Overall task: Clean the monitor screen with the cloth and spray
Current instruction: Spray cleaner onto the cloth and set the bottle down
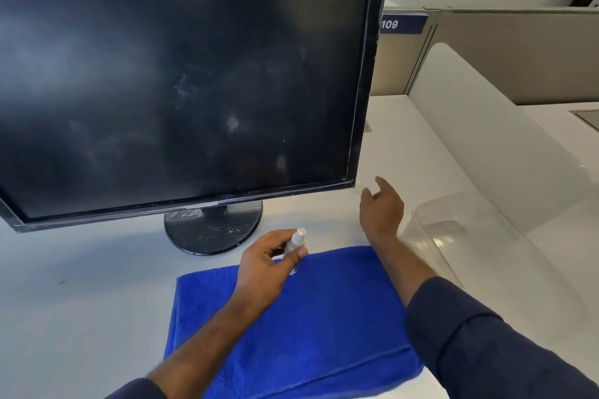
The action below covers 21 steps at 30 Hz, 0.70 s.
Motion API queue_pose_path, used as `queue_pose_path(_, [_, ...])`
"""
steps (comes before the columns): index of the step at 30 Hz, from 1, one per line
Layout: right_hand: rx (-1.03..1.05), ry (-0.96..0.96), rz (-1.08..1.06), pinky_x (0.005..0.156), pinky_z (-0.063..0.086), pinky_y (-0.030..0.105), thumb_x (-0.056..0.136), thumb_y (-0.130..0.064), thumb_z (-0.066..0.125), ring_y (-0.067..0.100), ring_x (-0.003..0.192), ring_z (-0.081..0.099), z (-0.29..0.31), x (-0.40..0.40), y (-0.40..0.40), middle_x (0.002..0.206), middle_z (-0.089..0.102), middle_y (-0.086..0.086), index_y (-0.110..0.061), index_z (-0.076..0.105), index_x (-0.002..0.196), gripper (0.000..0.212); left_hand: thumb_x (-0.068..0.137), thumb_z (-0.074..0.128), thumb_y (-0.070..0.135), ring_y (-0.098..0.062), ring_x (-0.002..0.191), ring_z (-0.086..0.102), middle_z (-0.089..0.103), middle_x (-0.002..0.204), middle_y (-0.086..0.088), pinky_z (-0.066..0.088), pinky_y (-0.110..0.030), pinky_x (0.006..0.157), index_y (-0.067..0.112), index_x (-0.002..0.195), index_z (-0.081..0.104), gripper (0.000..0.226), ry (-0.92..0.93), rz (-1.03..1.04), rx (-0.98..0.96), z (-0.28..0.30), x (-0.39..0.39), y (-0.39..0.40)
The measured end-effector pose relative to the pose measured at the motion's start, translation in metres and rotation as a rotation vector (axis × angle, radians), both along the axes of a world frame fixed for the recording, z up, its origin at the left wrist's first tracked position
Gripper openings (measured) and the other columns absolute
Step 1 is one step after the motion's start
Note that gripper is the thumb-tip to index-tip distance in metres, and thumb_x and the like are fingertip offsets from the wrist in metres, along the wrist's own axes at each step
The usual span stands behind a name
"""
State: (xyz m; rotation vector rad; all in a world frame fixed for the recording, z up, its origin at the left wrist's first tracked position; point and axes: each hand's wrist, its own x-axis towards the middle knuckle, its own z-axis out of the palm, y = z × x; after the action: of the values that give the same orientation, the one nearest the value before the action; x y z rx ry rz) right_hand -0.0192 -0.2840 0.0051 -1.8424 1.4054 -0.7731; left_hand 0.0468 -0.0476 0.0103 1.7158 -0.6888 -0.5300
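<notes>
A black monitor [181, 87] stands on a round base [212, 230] on the white desk; its dark screen shows pale smudges and dust near the middle. A blue cloth [308, 327] lies flat on the desk in front of the base. My left hand [262, 272] hovers over the cloth's far edge and grips a small white spray bottle [296, 241], nozzle up and pointed toward the screen. My right hand [381, 207] is raised just below the monitor's lower right corner, fingers apart and holding nothing.
A clear plastic bin [460, 236] sits on the desk right of my right arm. A frosted divider panel [505, 146] and beige partitions [518, 55] close off the right side. A blue "109" sign [402, 24] is behind the monitor.
</notes>
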Motion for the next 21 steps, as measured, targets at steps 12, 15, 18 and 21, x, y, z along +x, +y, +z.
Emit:
queue_pose_path(12, [-0.389, -0.327, 0.588, 0.067, 0.045, 0.009, 0.089, -0.002, 0.062, 0.007, 0.074, 0.055, 0.042, -0.062, 0.116, 0.083, 0.058, -0.007, -0.012, 0.059, 0.134, 0.047, 0.077, 0.075, 0.038, -0.004, 0.089, 0.071, 0.078, 0.099, 0.013, 0.055, -0.015, 0.076, 0.030, 0.106, 0.076, 0.031, 0.252, 0.030, -0.141, 0.030, -0.024, 0.022])
queue_pose_path(15, [-0.343, -0.217, 0.857, 0.077, 0.049, 0.013, 0.088, -0.021, 0.063, 0.009, 0.094, 0.055, 0.042, -0.072, 0.135, 0.104, 0.055, -0.014, -0.029, 0.041, 0.147, 0.064, 0.081, 0.075, 0.032, -0.014, 0.095, 0.074, 0.079, 0.101, 0.001, 0.058, -0.024, 0.082, 0.019, 0.109, 0.078, 0.030, 0.328, -0.037, -0.171, 0.037, -0.028, 0.027])
queue_pose_path(18, [-0.317, -0.128, 0.991, 0.089, 0.049, 0.019, 0.091, -0.039, 0.063, 0.008, 0.107, 0.054, 0.040, -0.077, 0.146, 0.118, 0.054, -0.015, -0.039, 0.025, 0.153, 0.072, 0.086, 0.076, 0.029, -0.011, 0.080, 0.073, 0.078, 0.087, 0.003, 0.056, -0.021, 0.069, 0.020, 0.095, 0.080, 0.013, 0.365, -0.102, -0.152, 0.045, -0.032, 0.034])
queue_pose_path(21, [-0.291, -0.088, 0.987, 0.087, 0.051, 0.023, 0.090, -0.044, 0.064, 0.009, 0.103, 0.054, 0.040, -0.080, 0.154, 0.116, 0.053, -0.013, -0.045, 0.019, 0.153, 0.077, 0.085, 0.077, 0.029, -0.015, 0.082, 0.074, 0.079, 0.087, -0.002, 0.054, -0.021, 0.069, 0.019, 0.093, 0.081, 0.014, 0.401, -0.127, -0.115, 0.049, -0.034, 0.040])
